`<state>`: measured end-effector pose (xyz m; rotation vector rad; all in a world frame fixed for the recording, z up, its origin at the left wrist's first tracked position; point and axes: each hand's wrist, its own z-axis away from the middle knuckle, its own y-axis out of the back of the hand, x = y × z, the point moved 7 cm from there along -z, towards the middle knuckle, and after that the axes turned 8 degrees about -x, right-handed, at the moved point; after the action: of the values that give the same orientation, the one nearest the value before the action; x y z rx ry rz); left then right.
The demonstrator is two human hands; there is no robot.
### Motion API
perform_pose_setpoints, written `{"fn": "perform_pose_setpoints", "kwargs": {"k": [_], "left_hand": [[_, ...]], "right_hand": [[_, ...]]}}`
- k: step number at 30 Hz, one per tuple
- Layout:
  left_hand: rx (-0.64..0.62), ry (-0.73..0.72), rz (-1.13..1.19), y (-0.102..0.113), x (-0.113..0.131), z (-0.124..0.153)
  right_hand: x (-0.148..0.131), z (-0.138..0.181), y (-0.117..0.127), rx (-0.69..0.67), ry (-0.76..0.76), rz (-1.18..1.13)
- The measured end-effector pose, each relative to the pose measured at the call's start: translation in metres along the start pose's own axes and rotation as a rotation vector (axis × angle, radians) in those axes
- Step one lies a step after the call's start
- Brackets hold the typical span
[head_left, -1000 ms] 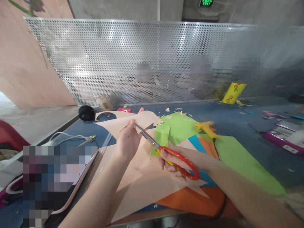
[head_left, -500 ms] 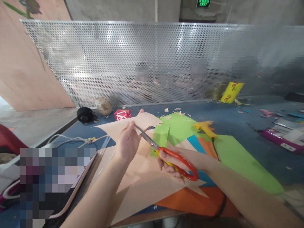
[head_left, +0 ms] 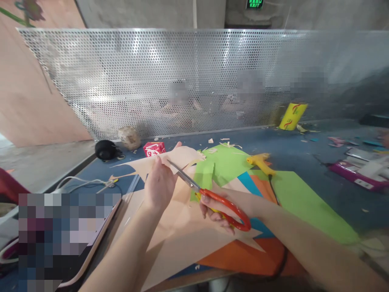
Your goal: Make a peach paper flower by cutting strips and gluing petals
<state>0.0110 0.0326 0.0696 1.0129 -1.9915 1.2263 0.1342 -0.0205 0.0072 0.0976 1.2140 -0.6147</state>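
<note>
Scissors (head_left: 193, 186), steel-bladed, clasped in right grip (head_left: 226, 207); left grip (head_left: 159, 187) pinches thin curved paper (head_left: 186, 155).

Perforated metal divider (head_left: 121, 61) along blue tabletop (head_left: 304, 158), grey concrete wall (head_left: 152, 14), lit green exit sign (head_left: 254, 4)

**Left hand (head_left: 159, 188) pinching, right hand (head_left: 214, 213) curled in a grip**

I see the person's bare arms angled inward from either side, hands near each other but apart. The left forearm (head_left: 129, 243) slants upward to the farther hand, its thumb (head_left: 158, 163) pointing up, one fingertip (head_left: 178, 144) peeking out beyond. The right forearm (head_left: 304, 239) lies at a flatter slant, reaching across, that hand's thumb on top and its fingers (head_left: 223, 223) bent underneath.
</note>
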Motion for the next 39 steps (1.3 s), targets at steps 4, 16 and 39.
{"fn": "perform_pose_setpoints", "kwargs": {"k": [4, 16, 39], "left_hand": [[0.010, -0.029, -0.027, -0.001, 0.000, -0.001], [-0.005, -0.050, -0.128, 0.001, -0.005, -0.002], [-0.053, 0.008, -0.158, -0.003, -0.008, 0.000]], "right_hand": [[0.000, 0.000, -0.001, -0.027, 0.020, 0.004], [-0.002, -0.001, -0.001, -0.026, 0.072, -0.005], [-0.010, 0.002, -0.005, 0.063, -0.037, -0.017]]}}
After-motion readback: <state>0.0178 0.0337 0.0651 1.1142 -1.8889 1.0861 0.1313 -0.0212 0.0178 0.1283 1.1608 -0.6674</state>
